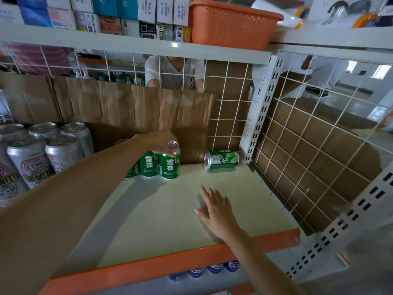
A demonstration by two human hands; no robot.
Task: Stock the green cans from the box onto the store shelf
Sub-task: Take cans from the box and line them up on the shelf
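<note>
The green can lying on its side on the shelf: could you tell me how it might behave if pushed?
The sideways green can would probably roll forward or back, since its axis runs left to right on the smooth shelf. Its glossy wall looks slippery. The wire side panel should stop a rightward slide.

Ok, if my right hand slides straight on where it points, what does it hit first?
Probably the brown cardboard sheet at the back, through the gap beside the toppled green can; depth's unclear.
</note>
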